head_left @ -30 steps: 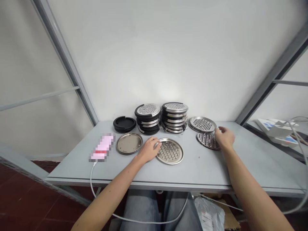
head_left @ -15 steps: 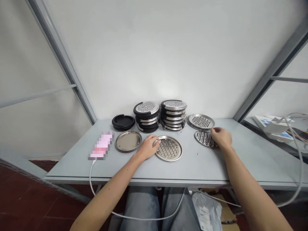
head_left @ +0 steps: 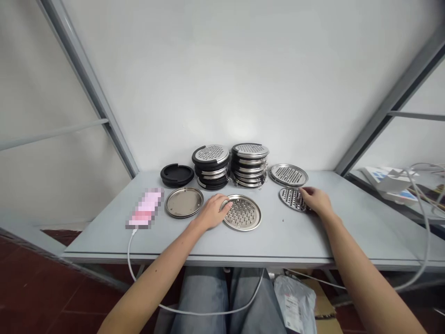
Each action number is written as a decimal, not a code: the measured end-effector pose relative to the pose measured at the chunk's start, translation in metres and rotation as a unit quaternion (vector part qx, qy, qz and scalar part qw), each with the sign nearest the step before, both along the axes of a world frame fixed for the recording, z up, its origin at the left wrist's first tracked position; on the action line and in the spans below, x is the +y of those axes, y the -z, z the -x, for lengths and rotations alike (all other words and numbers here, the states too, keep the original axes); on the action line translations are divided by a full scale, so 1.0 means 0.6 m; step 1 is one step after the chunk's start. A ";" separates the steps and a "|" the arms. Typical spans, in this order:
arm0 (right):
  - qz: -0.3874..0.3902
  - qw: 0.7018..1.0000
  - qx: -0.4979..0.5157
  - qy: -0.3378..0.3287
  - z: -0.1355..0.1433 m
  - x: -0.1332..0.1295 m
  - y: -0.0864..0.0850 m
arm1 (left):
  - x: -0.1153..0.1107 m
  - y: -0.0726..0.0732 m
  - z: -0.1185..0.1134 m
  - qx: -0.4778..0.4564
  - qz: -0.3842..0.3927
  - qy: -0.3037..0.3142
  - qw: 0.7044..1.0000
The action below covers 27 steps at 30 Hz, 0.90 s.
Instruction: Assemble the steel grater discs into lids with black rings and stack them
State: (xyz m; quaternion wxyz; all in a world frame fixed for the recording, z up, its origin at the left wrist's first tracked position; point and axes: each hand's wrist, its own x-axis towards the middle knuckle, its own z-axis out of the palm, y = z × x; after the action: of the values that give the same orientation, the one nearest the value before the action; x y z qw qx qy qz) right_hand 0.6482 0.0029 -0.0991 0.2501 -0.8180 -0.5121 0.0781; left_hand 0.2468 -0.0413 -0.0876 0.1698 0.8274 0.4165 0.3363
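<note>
My left hand [head_left: 214, 211] has its thumb and fingers on the left rim of a round metal grater plate [head_left: 244, 214], which lies on the table with its raised teeth facing up. Over to the right, my right hand [head_left: 317, 201] pinches the right side of a darker, shiny grater disc [head_left: 291, 198]; its fingers hide that edge. Just behind the disc lies a small stack of round slotted metal plates [head_left: 289, 176]. Left of my left hand is a plain round metal plate [head_left: 184, 202] with small holes near its rim.
Two stacks of graters with black rims and wire clips [head_left: 211, 167] [head_left: 249, 165] stand against the wall. Black rings [head_left: 177, 175] lie left of them. A blurred-out pink phone [head_left: 146, 208] with a white cable [head_left: 130, 255] is at the left. Metal frame posts flank the table [head_left: 271, 246].
The view has shifted slightly. My right hand stays at the dark grater disc, with its fingers a little further over it. My left hand keeps its place on the grater plate.
</note>
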 end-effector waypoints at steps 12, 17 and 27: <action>-0.148 0.965 -0.074 -0.203 0.000 -0.046 0.018 | -0.002 0.001 0.002 0.017 -0.011 0.006 1.000; -0.075 0.967 -0.118 -0.212 0.002 -0.053 0.028 | -0.005 -0.002 0.002 0.024 0.002 -0.008 1.000; -0.136 0.964 -0.082 -0.212 0.006 -0.055 0.019 | -0.006 -0.003 0.002 0.029 0.007 -0.014 0.999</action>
State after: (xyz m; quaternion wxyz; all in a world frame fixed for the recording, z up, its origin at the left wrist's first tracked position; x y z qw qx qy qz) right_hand 0.6448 -0.0300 -0.1105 0.2937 -0.6526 -0.6984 -0.0080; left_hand 0.2455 -0.0447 -0.0857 0.1586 0.8299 0.4348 0.3116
